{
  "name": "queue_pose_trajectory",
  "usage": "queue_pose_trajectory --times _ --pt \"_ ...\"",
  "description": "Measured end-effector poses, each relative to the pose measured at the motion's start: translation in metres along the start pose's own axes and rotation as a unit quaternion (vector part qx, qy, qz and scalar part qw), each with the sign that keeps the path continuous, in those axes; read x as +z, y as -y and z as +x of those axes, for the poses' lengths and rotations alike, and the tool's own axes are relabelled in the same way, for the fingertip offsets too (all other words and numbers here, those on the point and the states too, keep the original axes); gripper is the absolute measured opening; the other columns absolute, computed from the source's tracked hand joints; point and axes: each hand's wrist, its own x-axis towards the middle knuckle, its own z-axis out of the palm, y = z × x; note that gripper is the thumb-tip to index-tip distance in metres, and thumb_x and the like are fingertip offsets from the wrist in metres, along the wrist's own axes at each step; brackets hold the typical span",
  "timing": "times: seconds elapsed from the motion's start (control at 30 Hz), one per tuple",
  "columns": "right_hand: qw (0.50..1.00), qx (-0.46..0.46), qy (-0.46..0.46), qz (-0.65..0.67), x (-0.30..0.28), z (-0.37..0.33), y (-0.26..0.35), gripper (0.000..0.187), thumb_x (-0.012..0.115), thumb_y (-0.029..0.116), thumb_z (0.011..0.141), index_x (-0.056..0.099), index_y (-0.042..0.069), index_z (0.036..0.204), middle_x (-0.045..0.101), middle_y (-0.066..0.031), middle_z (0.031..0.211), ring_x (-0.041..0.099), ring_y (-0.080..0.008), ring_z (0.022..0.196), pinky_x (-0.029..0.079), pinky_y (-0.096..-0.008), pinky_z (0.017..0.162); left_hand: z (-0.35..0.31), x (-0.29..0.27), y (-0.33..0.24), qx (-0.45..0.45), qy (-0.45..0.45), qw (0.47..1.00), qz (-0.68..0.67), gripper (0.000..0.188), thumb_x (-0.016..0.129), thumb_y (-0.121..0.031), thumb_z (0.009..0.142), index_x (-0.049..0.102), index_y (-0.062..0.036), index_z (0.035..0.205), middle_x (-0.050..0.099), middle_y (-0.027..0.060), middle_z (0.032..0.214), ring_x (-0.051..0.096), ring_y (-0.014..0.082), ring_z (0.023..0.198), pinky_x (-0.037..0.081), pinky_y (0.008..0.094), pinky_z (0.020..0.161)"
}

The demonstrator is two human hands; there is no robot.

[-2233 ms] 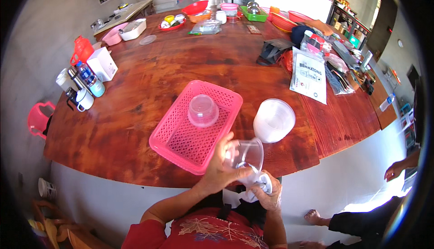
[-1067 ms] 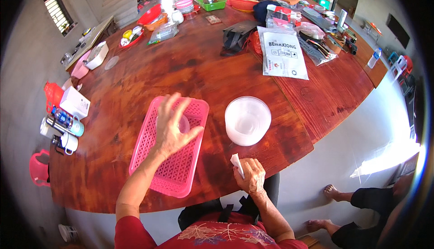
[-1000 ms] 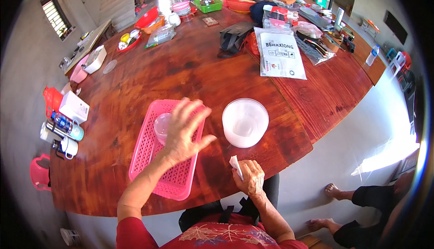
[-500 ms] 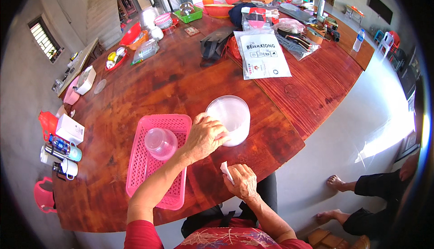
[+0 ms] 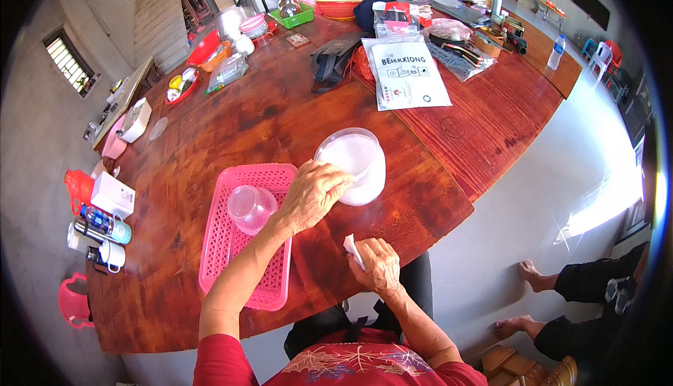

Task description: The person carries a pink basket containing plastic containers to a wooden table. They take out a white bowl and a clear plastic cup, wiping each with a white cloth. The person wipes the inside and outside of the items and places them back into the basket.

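Note:
A round, clear plastic tub (image 5: pixel 371 186) with a whitish, cloudy inside stands on the wooden table in front of me. My left hand (image 5: pixel 313 197) reaches across to its near left side, the fingers bent together over the rim. Close to the table's front edge, my right hand (image 5: pixel 379 265) is closed around a small white tissue or cloth (image 5: pixel 353 249), which sticks out beside the thumb. Under my left forearm lies a pink perforated plastic basket (image 5: pixel 226 183). It holds a smaller clear plastic cup or tub (image 5: pixel 251 208).
A white plastic bag (image 5: pixel 406 74) lies farther back, near piled pouches and baskets. Mugs and bottles (image 5: pixel 105 235) line the left edge beside a white box (image 5: pixel 113 194). A water bottle (image 5: pixel 556 53) stands far right. Another person's bare foot (image 5: pixel 536 275) is on the floor at right.
The whole view has shifted a little, so the table things appear slightly higher. My left hand stays at the tub's rim and my right hand still holds the white tissue or cloth.

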Motion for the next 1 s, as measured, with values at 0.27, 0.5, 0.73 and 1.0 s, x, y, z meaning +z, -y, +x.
queue_pose_trajectory --times 0.27,0.5,0.73,1.0 --pt "1.0 0.006 0.008 0.006 -0.005 0.0 0.003 0.02 0.069 0.012 0.071 0.061 0.007 0.088 0.06 -0.0087 0.082 0.059 -0.0285 0.073 0.049 -0.0389 0.065 -0.012 -0.037 -0.03 -0.037 -0.175 0.983 -0.045 0.014 0.059 -0.007 0.089 0.067 -0.0055 0.1 0.067 0.0059 0.102 0.057 0.0241 0.101 0.043 0.0356 0.093" --pt "0.897 0.285 0.044 0.336 -0.005 -0.014 -0.008 0.018 0.062 0.011 0.089 0.062 0.003 0.105 0.064 -0.0055 0.083 0.06 -0.0142 0.07 0.049 -0.0278 0.064 -0.068 -0.049 -0.09 -0.227 -0.177 0.899 -0.329 0.025 0.045 -0.018 0.1 0.061 -0.0011 0.11 0.065 0.0084 0.112 0.058 0.0125 0.103 0.045 0.0263 0.087" --pt "0.986 -0.057 -0.138 0.074 -0.076 0.032 0.055 0.037 0.069 0.014 0.074 0.06 0.003 0.108 0.055 -0.0128 0.1 0.058 -0.026 0.086 0.047 -0.0379 0.073 -0.113 0.003 -0.129 -0.285 -0.182 0.829 -0.445 0.027 0.049 -0.017 0.098 0.058 0.0021 0.115 0.065 0.0085 0.105 0.06 0.0145 0.096 0.048 0.0279 0.086" --pt "0.99 -0.036 -0.023 0.132 -0.065 0.034 0.052 0.041 0.066 0.013 0.071 0.062 0.008 0.112 0.056 -0.0113 0.099 0.053 -0.0298 0.086 0.046 -0.0394 0.077 -0.149 0.041 -0.126 -0.292 -0.126 0.777 -0.543 0.025 0.051 -0.014 0.097 0.059 0.0019 0.115 0.062 0.003 0.103 0.056 0.0095 0.096 0.045 0.0245 0.086"
